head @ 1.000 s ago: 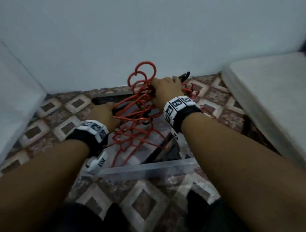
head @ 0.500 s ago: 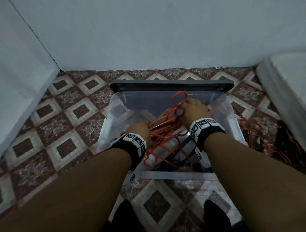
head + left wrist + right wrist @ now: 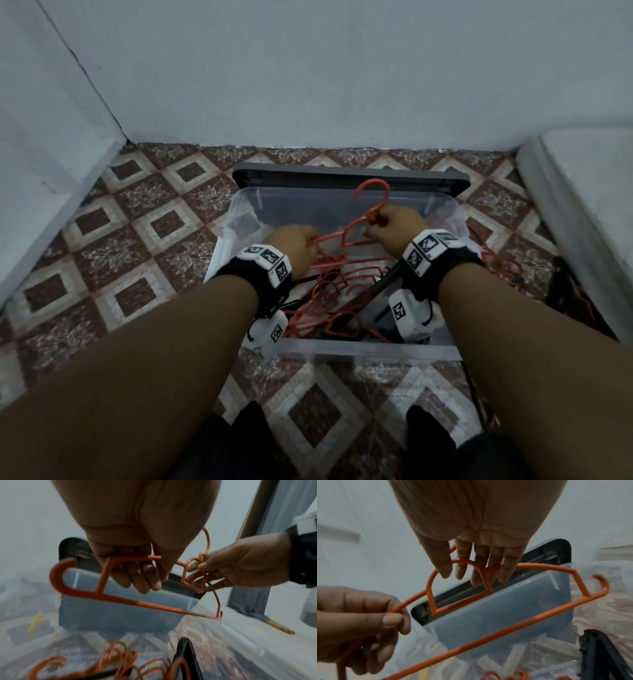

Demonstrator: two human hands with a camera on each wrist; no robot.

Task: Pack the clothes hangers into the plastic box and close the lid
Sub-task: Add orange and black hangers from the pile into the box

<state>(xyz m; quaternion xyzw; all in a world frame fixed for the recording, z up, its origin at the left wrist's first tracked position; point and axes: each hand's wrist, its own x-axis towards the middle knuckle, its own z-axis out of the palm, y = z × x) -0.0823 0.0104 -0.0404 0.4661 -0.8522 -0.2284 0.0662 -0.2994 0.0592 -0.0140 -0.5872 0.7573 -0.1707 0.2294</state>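
Two hands hold one orange plastic clothes hanger [image 3: 356, 229] over an open clear plastic storage box [image 3: 363, 351] on a patterned tile floor [image 3: 137, 240].

The left hand [image 3: 296, 248] pinches one shoulder end of the hanger between thumb and curled fingers, while the right hand [image 3: 394, 224] has its fingers [image 3: 481, 566] hooked round the bar near the neck, the hook standing up above the box's far wall. More orange hangers [image 3: 329, 301] lie tangled in the bottom of the box together with a black hanger [image 3: 607, 655]; further orange ones [image 3: 503, 263] lie on the floor just outside the box's right wall. The grey lid [image 3: 349, 174] stands behind the box against a pale wall [image 3: 308, 68], not yet on.
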